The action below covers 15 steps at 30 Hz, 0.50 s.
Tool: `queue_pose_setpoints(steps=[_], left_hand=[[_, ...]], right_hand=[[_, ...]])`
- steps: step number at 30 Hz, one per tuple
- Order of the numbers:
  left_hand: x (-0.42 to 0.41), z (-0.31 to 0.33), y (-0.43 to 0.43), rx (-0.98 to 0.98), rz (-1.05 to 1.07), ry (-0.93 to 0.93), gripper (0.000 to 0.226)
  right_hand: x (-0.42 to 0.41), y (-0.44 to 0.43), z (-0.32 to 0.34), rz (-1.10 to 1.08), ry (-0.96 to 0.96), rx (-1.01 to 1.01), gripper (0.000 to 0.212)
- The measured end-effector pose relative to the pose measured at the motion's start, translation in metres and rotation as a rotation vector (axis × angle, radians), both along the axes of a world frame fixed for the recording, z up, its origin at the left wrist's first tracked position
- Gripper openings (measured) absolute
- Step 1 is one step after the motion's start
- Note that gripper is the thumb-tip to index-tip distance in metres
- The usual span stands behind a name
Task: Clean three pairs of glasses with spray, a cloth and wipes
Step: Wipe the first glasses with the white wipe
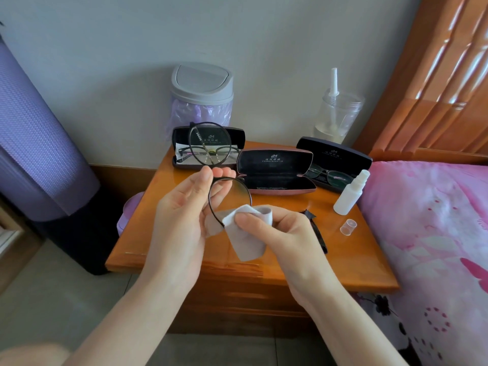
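The left hand's fingers pinch the round dark-rimmed glasses at the bridge and hold them on end, one lens above the other, over the middle of the desk. The right hand grips a grey cloth, folded over the lower rim of the lower lens, with the thumb pressing it from the near side. The loose end of the cloth hangs below both hands.

Three glasses cases stand open across the back of the desk. The black case at the back left corner holds a second pair, seen partly through the raised upper lens. The pink case sits in the middle, just behind the hands. The dark case toward the back right holds a third pair. A white spray bottle stands near the right edge, uncapped, and its clear cap lies on the desk just in front of it.

A grey-lidded bin and a clear jar stand against the wall behind the cases. A bed with a pink cover adjoins the right edge.
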<state>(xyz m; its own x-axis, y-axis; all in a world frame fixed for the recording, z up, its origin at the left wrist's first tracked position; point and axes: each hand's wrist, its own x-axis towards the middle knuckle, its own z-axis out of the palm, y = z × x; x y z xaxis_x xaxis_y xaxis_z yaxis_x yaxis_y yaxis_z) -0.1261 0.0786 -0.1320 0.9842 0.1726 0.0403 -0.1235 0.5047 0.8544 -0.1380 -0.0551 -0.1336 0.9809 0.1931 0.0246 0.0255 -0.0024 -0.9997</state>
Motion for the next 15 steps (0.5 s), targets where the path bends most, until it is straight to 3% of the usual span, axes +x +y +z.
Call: queue_pose_setpoints(steps=[5,15], left_hand=[[-0.004,-0.001,-0.005,0.069,0.021,-0.009,0.024],[-0.013,-0.003,-0.018,0.212,-0.025,-0.001,0.024]], right_hand=[[-0.001,0.004,-0.002,0.026,0.007,-0.026,0.008],[0.001,0.008,-0.004,-0.097,0.024,0.187,0.036]])
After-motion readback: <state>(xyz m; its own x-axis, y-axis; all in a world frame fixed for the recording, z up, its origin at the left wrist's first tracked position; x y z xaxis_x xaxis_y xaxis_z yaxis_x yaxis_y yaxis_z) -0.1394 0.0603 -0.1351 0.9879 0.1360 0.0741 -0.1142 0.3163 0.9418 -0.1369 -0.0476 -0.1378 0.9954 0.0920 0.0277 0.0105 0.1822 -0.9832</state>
